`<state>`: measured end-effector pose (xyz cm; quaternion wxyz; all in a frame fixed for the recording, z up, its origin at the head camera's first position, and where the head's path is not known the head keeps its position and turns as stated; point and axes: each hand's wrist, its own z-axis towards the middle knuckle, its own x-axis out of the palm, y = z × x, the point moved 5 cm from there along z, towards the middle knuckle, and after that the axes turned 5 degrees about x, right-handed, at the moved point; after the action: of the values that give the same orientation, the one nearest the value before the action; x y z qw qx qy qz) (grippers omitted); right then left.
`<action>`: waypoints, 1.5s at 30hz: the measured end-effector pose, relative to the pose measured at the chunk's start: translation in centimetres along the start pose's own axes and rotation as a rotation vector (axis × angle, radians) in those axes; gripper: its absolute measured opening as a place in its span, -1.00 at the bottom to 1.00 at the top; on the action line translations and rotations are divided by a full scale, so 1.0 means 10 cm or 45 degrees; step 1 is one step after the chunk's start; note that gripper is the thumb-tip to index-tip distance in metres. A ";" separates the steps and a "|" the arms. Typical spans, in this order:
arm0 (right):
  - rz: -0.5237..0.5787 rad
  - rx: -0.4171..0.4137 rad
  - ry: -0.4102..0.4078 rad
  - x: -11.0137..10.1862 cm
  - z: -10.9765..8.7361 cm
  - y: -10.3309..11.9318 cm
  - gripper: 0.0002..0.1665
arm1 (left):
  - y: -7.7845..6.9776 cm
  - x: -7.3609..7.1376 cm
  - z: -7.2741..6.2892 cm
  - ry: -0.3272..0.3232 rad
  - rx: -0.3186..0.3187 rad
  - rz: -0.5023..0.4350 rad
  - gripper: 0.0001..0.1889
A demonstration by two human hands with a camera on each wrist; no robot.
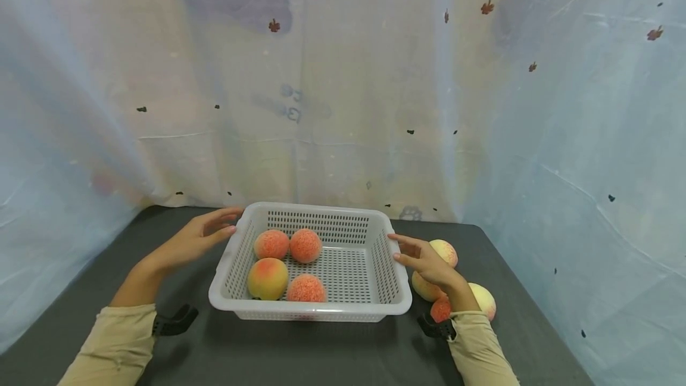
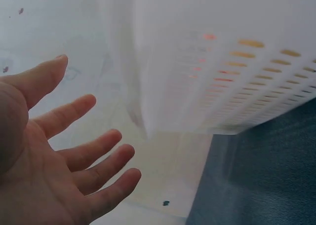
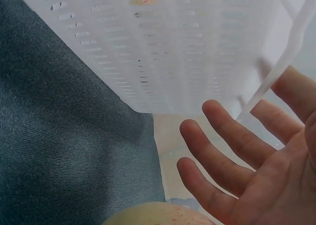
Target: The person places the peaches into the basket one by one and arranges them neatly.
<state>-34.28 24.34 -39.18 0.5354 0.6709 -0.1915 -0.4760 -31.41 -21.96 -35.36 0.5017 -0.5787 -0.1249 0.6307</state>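
Note:
A white plastic basket (image 1: 311, 309) with slotted walls stands on the dark table. Several peaches are in its left half: a yellow-red one (image 1: 267, 279) and orange-pink ones, such as the peach (image 1: 306, 246) at the back. My left hand (image 1: 200, 236) is beside the basket's left rim, fingers spread; the left wrist view shows a gap between fingertips and basket wall (image 2: 168, 77). At the opposite end, my right hand (image 1: 426, 261) has its thumb and fingertips at the right rim, fingers extended. Whether they touch it is unclear.
Several more peaches, among them a pale one (image 1: 443, 252) and another pale one (image 1: 483, 301), lie on the table right of the basket, partly hidden by my right hand and forearm. A pale plastic curtain (image 1: 343, 76) hangs behind the table (image 1: 300, 356) and along both sides.

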 end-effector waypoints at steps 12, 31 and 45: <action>-0.049 -0.042 -0.033 -0.01 -0.02 0.03 -0.27 | 0.26 0.14 0.04 0.192 -0.047 -0.121 -0.36; -0.141 -0.040 -0.072 -0.07 -0.08 0.11 -0.28 | 0.27 0.16 0.04 0.190 -0.099 -0.080 -0.35; -0.200 -0.003 -0.120 -0.13 -0.14 0.16 -0.30 | 0.31 0.13 0.03 0.186 -0.117 -0.185 -0.28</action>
<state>-33.26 25.53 -37.18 0.4877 0.6601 -0.1626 -0.5477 -32.96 -22.25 -38.35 0.5268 -0.6350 -0.1584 0.5424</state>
